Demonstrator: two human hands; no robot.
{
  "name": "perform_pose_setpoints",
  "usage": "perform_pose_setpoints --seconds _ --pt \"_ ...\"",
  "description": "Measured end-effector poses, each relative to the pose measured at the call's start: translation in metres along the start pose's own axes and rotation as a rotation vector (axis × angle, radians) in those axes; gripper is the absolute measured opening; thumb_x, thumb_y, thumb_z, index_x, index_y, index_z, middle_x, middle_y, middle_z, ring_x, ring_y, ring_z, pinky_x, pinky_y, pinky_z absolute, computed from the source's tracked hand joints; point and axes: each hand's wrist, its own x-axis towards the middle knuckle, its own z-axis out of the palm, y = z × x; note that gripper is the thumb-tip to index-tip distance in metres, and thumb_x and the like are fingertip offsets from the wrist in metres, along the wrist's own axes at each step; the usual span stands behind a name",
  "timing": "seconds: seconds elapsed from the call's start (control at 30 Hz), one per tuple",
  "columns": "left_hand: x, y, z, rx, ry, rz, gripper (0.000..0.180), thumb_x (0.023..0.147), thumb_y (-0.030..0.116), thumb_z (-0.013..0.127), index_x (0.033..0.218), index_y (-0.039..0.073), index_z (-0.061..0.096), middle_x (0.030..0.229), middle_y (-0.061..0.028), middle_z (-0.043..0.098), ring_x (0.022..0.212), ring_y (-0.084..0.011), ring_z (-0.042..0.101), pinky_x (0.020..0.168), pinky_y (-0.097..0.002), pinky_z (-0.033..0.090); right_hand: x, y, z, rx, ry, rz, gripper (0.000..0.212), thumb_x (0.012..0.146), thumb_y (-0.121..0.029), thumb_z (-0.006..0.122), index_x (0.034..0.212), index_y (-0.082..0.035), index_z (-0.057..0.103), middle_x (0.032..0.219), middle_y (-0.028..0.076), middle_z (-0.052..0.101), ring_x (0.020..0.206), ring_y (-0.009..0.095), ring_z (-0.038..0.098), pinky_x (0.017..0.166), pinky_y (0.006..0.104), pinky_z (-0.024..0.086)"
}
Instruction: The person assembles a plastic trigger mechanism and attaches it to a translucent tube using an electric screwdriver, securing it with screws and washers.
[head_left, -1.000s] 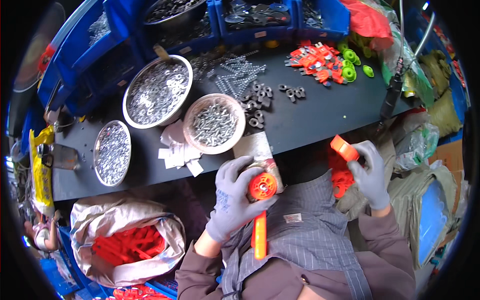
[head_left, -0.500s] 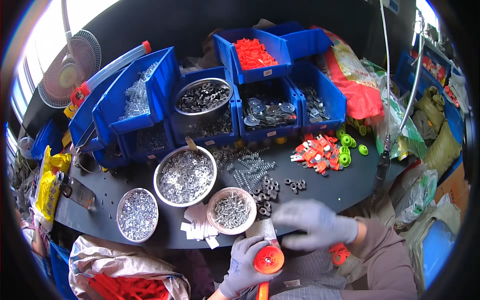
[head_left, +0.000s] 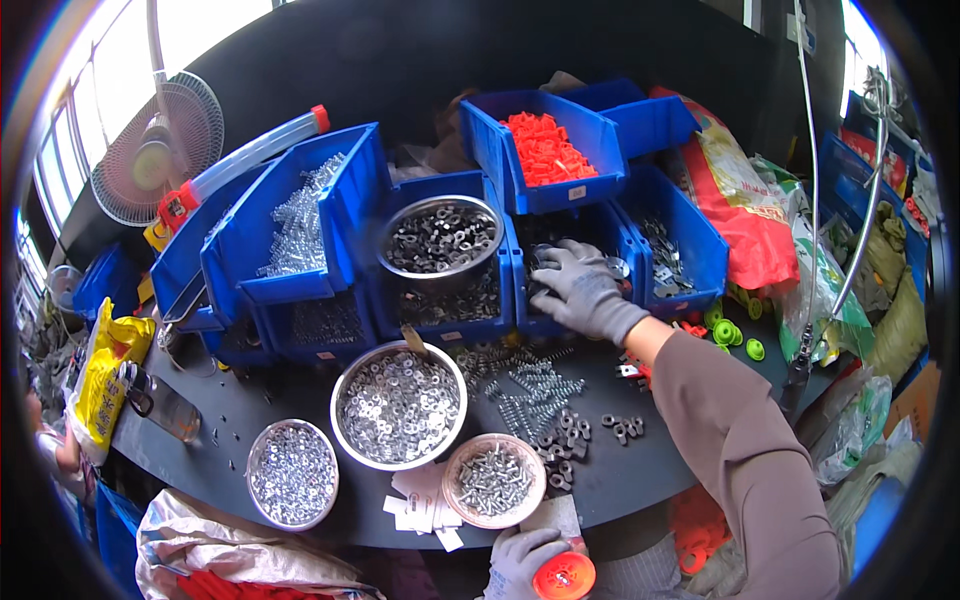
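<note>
Low at the front edge of the table, my left hand [head_left: 523, 562] is closed around an orange plastic part with a round, disc-like head [head_left: 564, 577]. Its lower portion is cut off by the picture's edge. My right hand [head_left: 585, 292] reaches across the table into a blue bin [head_left: 578, 328] of flat metal pieces, its gloved fingers spread and bent over them. Whether the fingertips touch a piece is hidden. Both hands wear grey gloves. Beneath the right forearm, a pile of red clip-like parts [head_left: 636, 372] is mostly covered.
Around the reach stand a bin of orange parts [head_left: 580, 193], a steel bowl of dark nuts [head_left: 440, 272], a large bowl of washers [head_left: 461, 425], a bowl of screws [head_left: 452, 497], and loose springs [head_left: 540, 400]. Green caps [head_left: 727, 333] lie right; a tool [head_left: 797, 375] hangs beside them.
My right hand has moved from near the front edge up and forward into the bin of metal pieces. My left hand, still holding the orange part, appears lower as the view has shifted.
</note>
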Motion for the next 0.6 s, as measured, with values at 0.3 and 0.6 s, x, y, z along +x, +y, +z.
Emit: perform_pose_setpoints --seconds 0.3,0.6 --pt "-0.002 -0.004 0.001 -0.033 -0.005 -0.003 0.078 0.051 0.036 0.088 0.118 0.01 0.06 0.122 -0.0153 0.057 0.117 -0.0351 0.051 0.105 -0.0521 0.033 0.056 0.055 0.013 0.051 -0.432 0.515 0.08 0.067 -0.059 0.071 0.137 -0.025 0.055 0.13 0.019 0.059 0.129 0.041 0.048 0.105 0.049 0.042" --pt "0.002 -0.005 -0.001 -0.026 -0.016 -0.005 0.078 0.051 0.037 0.089 0.119 0.011 0.06 0.123 -0.0147 0.056 0.118 -0.0349 0.05 0.106 -0.0527 0.032 0.061 0.035 0.005 0.147 -0.421 0.347 0.07 0.068 -0.026 0.071 0.134 -0.013 0.055 0.119 0.021 0.064 0.115 0.034 0.059 0.098 0.0411 0.048"
